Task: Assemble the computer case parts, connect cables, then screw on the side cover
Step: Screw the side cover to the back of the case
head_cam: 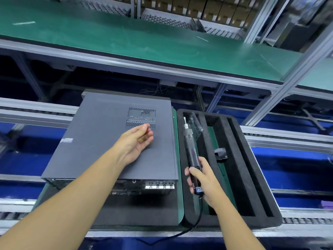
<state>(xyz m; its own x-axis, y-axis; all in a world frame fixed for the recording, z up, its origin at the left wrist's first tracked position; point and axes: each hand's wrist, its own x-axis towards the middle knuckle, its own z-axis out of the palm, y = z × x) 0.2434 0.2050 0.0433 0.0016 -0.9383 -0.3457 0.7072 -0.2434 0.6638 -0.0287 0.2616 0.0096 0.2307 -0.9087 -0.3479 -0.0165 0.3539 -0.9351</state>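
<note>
1. The computer case (pixel 86 156) lies flat on a green mat (pixel 180 195), with its side cover (pixel 108 114) up and its rear panel (pixel 158 185) facing the person.
2. The right hand (pixel 203 181) has its fingers (pixel 195 173) wrapped round the near end of the electric screwdriver (pixel 191 150). The tool lies in a black foam tray (pixel 252 177) just right of the case, its long axis pointing away and its bit at the far end.
3. The left hand (pixel 137 141) hovers over the cover by the vent holes (pixel 141 116), fingers loosely curled; I cannot tell whether it pinches a screw.
4. The rear edge lies just left of the right hand, so that hand is probably nearer.
5. The screwdriver's label (pixel 198 190) and the cover's sticker (pixel 67 140) are unreadable.
</note>
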